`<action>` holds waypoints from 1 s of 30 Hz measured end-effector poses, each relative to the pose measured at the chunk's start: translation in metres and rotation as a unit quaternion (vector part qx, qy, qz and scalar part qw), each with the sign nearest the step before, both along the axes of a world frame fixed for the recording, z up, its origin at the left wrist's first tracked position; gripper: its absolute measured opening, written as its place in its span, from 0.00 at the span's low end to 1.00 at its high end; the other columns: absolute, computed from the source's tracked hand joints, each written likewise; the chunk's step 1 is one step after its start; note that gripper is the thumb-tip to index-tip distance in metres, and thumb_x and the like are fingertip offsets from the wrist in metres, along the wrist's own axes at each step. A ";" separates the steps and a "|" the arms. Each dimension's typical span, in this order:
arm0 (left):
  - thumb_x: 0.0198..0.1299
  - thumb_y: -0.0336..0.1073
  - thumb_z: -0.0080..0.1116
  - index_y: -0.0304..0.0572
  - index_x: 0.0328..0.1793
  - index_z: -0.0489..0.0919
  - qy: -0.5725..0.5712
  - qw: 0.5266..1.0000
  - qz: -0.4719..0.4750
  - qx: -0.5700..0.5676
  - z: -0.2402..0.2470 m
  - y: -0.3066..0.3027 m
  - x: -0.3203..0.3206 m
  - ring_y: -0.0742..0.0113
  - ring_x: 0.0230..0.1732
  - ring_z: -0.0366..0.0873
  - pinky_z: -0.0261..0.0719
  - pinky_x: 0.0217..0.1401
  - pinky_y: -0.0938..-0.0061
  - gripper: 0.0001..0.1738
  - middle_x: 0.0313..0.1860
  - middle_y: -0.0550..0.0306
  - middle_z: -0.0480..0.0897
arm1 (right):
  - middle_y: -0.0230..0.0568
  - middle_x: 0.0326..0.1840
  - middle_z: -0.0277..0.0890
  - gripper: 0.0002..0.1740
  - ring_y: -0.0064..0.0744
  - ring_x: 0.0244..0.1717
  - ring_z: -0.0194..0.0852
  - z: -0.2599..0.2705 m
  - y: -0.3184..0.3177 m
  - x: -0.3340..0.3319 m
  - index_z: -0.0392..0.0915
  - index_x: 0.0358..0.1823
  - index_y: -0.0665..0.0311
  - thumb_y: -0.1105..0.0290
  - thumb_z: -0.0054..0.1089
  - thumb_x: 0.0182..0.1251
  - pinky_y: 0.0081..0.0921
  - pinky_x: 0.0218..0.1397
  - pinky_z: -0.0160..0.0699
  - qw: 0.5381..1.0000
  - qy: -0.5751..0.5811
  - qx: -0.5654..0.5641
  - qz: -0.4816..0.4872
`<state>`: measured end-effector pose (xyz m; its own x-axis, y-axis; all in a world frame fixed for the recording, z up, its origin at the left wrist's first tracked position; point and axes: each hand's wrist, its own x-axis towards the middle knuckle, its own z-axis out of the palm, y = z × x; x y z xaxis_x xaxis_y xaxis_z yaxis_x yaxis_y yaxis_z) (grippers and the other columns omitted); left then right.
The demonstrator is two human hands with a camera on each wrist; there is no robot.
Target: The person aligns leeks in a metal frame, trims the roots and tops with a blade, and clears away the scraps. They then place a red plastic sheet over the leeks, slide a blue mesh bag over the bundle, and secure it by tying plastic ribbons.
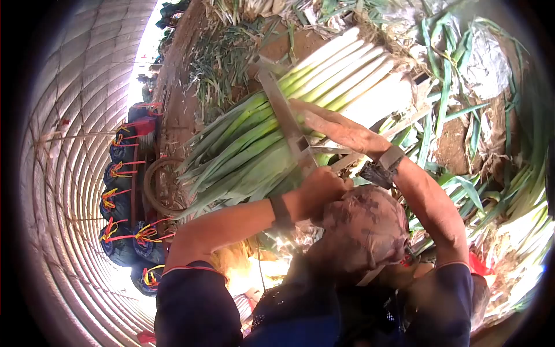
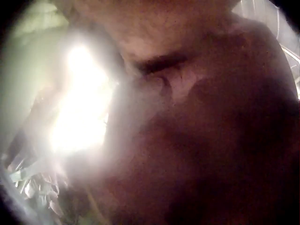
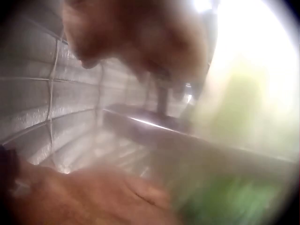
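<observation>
Left hand gripping near end of metal bar crossing leek bundle; right hand pressing bundle, fingers straight, grasping nothing.

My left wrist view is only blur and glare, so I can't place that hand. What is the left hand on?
Observer: The left hand is curled at the near end of a flat grey metal bar and seems to grip it.
Operator: What does that bar lie on?
Observer: It lies across a thick bundle of long leeks with white stalks and green leaves.
Operator: And the right hand?
Observer: The right hand rests flat on the bundle with straight fingers, its fingertips at the bar.
</observation>
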<state>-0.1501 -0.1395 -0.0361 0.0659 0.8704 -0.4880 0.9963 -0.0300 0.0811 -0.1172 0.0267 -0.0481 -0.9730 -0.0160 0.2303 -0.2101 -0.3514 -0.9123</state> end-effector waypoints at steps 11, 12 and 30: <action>0.43 0.41 0.60 0.43 0.32 0.75 -0.051 0.999 -0.010 0.010 0.003 0.008 -0.004 0.55 0.26 0.81 0.77 0.33 0.59 0.13 0.20 0.53 0.78 | 0.55 0.77 0.48 0.56 0.45 0.78 0.46 -0.012 -0.022 -0.014 0.52 0.75 0.65 0.25 0.41 0.60 0.37 0.80 0.44 0.964 0.022 -0.235 0.121; 0.44 0.40 0.60 0.43 0.31 0.76 -0.007 0.998 -0.012 0.059 0.001 0.003 -0.001 0.55 0.25 0.80 0.77 0.31 0.59 0.11 0.19 0.52 0.78 | 0.55 0.78 0.47 0.58 0.43 0.79 0.43 -0.007 -0.017 -0.016 0.50 0.76 0.66 0.23 0.39 0.59 0.35 0.81 0.41 0.989 0.016 -0.091 0.115; 0.49 0.29 0.59 0.42 0.32 0.77 -0.092 0.967 -0.004 0.239 -0.012 0.003 0.004 0.53 0.15 0.70 0.65 0.23 0.62 0.04 0.12 0.52 0.69 | 0.49 0.68 0.67 0.43 0.39 0.56 0.75 -0.227 0.125 0.385 0.57 0.74 0.61 0.45 0.58 0.65 0.35 0.60 0.73 0.720 -0.595 0.181 -0.308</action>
<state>-0.1460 -0.1362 -0.0478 0.1213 0.9926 -0.0102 0.9656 -0.1157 0.2328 0.2680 0.1518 -0.2755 -0.3255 0.6541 -0.6828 0.7820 -0.2197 -0.5832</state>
